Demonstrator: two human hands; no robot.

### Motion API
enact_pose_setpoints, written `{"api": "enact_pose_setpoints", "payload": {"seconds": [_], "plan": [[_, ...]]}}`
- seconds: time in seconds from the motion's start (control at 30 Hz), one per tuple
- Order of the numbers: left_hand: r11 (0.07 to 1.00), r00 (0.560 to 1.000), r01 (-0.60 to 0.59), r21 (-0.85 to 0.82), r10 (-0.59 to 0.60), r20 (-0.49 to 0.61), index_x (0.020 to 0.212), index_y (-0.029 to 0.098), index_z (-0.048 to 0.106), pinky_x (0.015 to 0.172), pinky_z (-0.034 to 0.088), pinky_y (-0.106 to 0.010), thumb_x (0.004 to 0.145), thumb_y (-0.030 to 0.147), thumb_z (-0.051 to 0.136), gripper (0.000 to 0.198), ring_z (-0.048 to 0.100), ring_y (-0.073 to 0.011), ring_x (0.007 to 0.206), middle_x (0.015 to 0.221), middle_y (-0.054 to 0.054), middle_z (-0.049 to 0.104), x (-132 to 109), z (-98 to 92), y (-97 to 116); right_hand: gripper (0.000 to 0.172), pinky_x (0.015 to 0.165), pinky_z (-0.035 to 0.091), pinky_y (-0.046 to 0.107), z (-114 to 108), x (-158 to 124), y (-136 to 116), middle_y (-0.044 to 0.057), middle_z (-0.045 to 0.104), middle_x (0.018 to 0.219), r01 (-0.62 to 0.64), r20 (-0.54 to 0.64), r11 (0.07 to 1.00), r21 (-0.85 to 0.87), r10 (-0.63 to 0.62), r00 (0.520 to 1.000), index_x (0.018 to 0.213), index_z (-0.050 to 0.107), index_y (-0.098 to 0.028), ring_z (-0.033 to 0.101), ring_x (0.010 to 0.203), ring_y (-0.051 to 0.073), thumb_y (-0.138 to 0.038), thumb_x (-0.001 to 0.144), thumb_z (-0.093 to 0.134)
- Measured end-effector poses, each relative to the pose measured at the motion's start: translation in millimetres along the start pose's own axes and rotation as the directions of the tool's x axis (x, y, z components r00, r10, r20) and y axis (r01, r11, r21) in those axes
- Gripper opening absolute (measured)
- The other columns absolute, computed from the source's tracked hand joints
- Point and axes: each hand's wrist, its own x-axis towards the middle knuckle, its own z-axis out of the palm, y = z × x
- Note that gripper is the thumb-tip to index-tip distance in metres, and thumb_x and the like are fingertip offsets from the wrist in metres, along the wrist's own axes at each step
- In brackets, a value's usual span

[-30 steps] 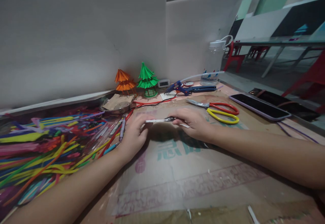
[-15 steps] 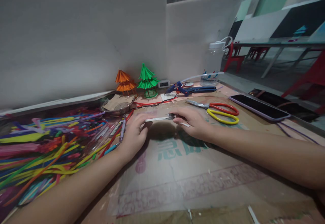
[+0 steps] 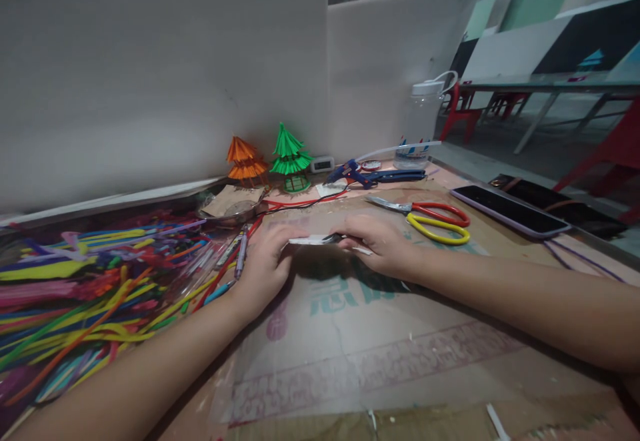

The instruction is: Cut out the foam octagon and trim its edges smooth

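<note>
My left hand point(image 3: 266, 261) is closed on the left end of a thin, flat white strip point(image 3: 307, 241), held just above the cardboard. My right hand point(image 3: 383, 246) pinches a small, dark, flat piece point(image 3: 332, 238) that meets the strip's right end. Its kind is not clear. A narrow white bit point(image 3: 363, 251) pokes out below the right fingers; whether it belongs to the dark piece is hidden. Beyond the right hand lie scissors point(image 3: 425, 217) with one red and one yellow handle.
Pipe cleaners point(image 3: 95, 294) pile up at left, beside pens point(image 3: 241, 251). Behind stand an orange paper tree point(image 3: 243, 161), a green one point(image 3: 290, 157), a blue glue gun point(image 3: 350, 173), pliers point(image 3: 395, 176) and a bottle point(image 3: 419, 124). A phone point(image 3: 510, 211) lies right on the cardboard-covered table point(image 3: 425, 374).
The white strip has tilted, so more of its flat face shows. My right fingers and the dark piece have shifted slightly. Everything else stays put.
</note>
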Motion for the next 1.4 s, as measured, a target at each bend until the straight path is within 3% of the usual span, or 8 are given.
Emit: {"api": "enact_pose_setpoints", "payload": {"seconds": [0.17, 0.57, 1.07, 1.2, 1.3, 1.4], "plan": [[1.000, 1.000, -0.005, 0.005, 0.005, 0.001, 0.111, 0.022, 0.063, 0.094, 0.048, -0.037, 0.082, -0.001, 0.048, 0.039, 0.061, -0.0200, 0.106, 0.109, -0.006, 0.066, 1.1, 0.3, 0.3, 0.028, 0.065, 0.043, 0.028, -0.7, 1.3, -1.0, 0.007, 0.071, 0.081, 0.006, -0.023, 1.000, -0.007, -0.006, 1.000, 0.100, 0.068, -0.015, 0.060, 0.071, 0.018, -0.032, 0.100, 0.046], [0.999, 0.999, -0.025, 0.037, 0.024, 0.034, 0.112, 0.022, 0.063, 0.094, 0.049, -0.038, 0.083, -0.001, 0.049, 0.040, 0.060, -0.0212, 0.106, 0.109, -0.006, 0.066, 1.9, -0.8, 5.3, 0.031, 0.073, 0.045, 0.032, 2.0, -1.6, -0.4, 0.009, 0.072, 0.094, -0.020, 0.037, 1.000, 0.002, 0.020, 0.999, 0.113, 0.065, -0.016, 0.063, 0.083, 0.021, -0.037, 0.101, 0.045], [0.998, 0.997, -0.028, 0.053, 0.024, 0.068, 0.112, 0.022, 0.063, 0.094, 0.048, -0.040, 0.084, 0.001, 0.049, 0.038, 0.060, -0.0219, 0.105, 0.110, -0.007, 0.066, 0.8, -0.6, 5.3, 0.031, 0.068, 0.043, 0.030, 1.6, -1.2, -0.8, 0.006, 0.069, 0.080, 0.026, 0.069, 1.000, -0.007, -0.025, 0.997, 0.105, 0.069, -0.017, 0.060, 0.073, 0.019, -0.035, 0.101, 0.045], [0.998, 0.998, 0.056, -0.012, -0.056, 0.035, 0.110, 0.019, 0.064, 0.094, 0.049, -0.039, 0.089, 0.008, 0.048, 0.029, 0.061, -0.0221, 0.104, 0.109, -0.007, 0.067, 2.6, 1.7, 7.1, 0.029, 0.072, 0.046, 0.031, -0.1, 0.2, -1.0, 0.008, 0.071, 0.092, -0.150, -0.025, 0.987, 0.052, 0.151, 0.988, 0.107, 0.066, -0.017, 0.063, 0.082, 0.020, -0.036, 0.100, 0.046], [0.965, 0.977, 0.209, -0.158, -0.212, -0.006, 0.112, 0.016, 0.063, 0.091, 0.051, -0.038, 0.093, 0.022, 0.050, 0.023, 0.064, -0.0225, 0.101, 0.108, -0.009, 0.069, 5.1, 4.7, 7.6, 0.029, 0.074, 0.048, 0.031, -2.1, 2.9, 0.9, 0.010, 0.070, 0.100, -0.314, -0.098, 0.940, 0.133, 0.327, 0.940, 0.113, 0.062, -0.015, 0.063, 0.086, 0.020, -0.033, 0.098, 0.046], [0.893, 0.945, 0.319, -0.318, -0.324, 0.039, 0.113, 0.014, 0.062, 0.088, 0.053, -0.036, 0.093, 0.035, 0.055, 0.030, 0.066, -0.0231, 0.099, 0.107, -0.009, 0.070, 6.5, 7.1, 7.5, 0.030, 0.068, 0.047, 0.028, -0.5, 5.4, 4.5, 0.007, 0.069, 0.094, -0.403, -0.090, 0.894, 0.196, 0.426, 0.900, 0.115, 0.061, -0.014, 0.061, 0.078, 0.018, -0.031, 0.092, 0.054]]}}
